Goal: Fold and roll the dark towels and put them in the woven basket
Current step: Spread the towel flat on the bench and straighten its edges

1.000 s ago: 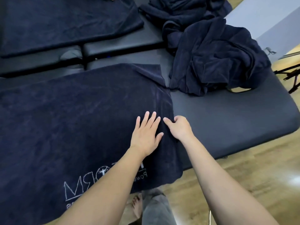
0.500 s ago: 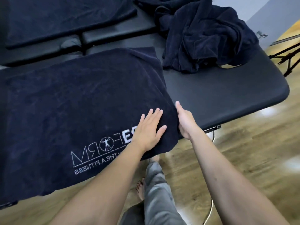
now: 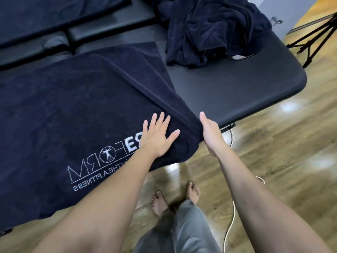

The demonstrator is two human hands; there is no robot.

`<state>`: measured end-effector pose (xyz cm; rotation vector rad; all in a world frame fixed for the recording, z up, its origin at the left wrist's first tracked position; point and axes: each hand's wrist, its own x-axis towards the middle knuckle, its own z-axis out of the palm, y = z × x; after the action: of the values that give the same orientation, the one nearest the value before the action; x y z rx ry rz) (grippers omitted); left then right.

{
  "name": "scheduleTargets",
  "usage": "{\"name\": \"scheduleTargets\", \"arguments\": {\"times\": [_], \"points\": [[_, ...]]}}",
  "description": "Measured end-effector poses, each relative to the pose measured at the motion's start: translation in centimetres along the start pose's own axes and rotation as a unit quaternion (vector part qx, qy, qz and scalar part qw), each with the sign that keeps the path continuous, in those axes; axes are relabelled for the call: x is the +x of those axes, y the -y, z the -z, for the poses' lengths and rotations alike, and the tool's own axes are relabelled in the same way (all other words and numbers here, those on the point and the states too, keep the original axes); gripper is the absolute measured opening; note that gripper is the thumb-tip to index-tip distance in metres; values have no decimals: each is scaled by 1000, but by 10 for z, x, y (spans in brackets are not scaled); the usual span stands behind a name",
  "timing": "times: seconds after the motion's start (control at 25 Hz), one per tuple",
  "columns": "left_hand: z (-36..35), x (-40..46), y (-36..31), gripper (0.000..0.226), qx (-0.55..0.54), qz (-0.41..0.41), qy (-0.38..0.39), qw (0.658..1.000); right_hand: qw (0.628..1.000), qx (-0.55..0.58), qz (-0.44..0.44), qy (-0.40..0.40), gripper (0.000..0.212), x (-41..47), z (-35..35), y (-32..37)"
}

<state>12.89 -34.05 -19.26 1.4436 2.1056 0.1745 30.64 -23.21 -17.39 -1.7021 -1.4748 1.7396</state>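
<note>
A dark navy towel with a white logo lies spread on the black padded table; its near right corner hangs over the front edge. My left hand presses flat on that corner, fingers straight and spread. Beside it, my right hand holds the towel's right edge, thumb up and fingers hidden under the cloth. A taut crease runs from the far side of the towel to this hand. No woven basket is in view.
A crumpled heap of dark towels sits at the table's far right. Another flat dark towel lies on the bench behind. A black tripod stands at the right, and a pale cable runs over the wooden floor by my feet.
Both hands slid along the towel's right edge toward the table's front. The towel's right side has been pulled tighter, and its near corner now hangs over the edge.
</note>
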Motion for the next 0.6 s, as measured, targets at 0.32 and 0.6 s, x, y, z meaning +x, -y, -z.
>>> {"name": "scheduleTargets", "arguments": {"times": [0.32, 0.6], "points": [[-11, 9, -26, 96, 38, 61, -17, 997, 997, -73, -12, -21, 54, -12, 22, -22], [-17, 8, -32, 85, 74, 67, -23, 995, 986, 106, -129, -5, 62, -26, -10, -58]]}}
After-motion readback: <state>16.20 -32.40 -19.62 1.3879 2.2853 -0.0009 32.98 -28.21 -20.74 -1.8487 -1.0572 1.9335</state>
